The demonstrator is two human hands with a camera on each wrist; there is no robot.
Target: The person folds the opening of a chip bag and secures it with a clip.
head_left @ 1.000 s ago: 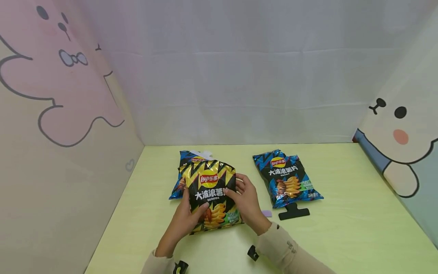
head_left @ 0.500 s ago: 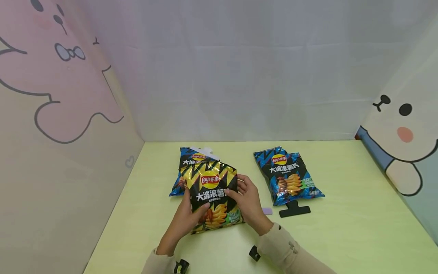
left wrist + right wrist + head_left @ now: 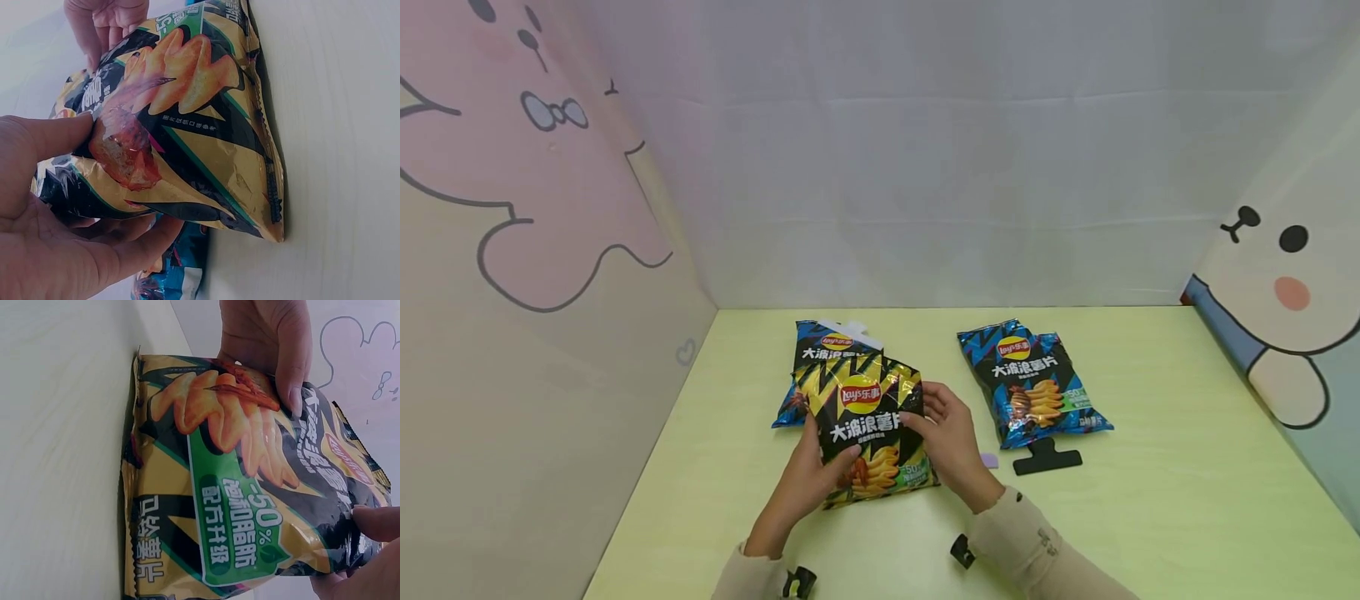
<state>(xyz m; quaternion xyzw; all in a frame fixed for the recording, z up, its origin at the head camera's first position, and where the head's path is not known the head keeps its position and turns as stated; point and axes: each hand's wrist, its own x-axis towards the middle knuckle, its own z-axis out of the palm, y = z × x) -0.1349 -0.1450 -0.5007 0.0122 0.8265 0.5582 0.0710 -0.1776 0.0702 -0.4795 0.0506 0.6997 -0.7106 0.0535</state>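
Note:
A yellow and black bag of potato chips [image 3: 868,429] is held between both hands, tilted up with its printed front toward me. On its left edge my left hand [image 3: 808,475] grips it, thumb across the front and fingers behind. My right hand [image 3: 953,442] holds the right edge the same way, its thumb [image 3: 375,522] pressing the front. The bottom seam [image 3: 265,144] is right at the table surface in the left wrist view. Behind the held bag lies a blue chip bag [image 3: 808,358], partly covered, with a white strip [image 3: 850,335] along its top.
Another blue chip bag [image 3: 1030,383] lies to the right, its lower end over a black clip [image 3: 1047,458]. A small purple piece [image 3: 990,460] shows beside my right wrist. The pale table [image 3: 1150,517] meets a white back wall [image 3: 940,208] and printed side walls.
Both hands keep their hold on the yellow bag, which shifts very slightly to the right. The whole scene moves a little up in the view as the head tips.

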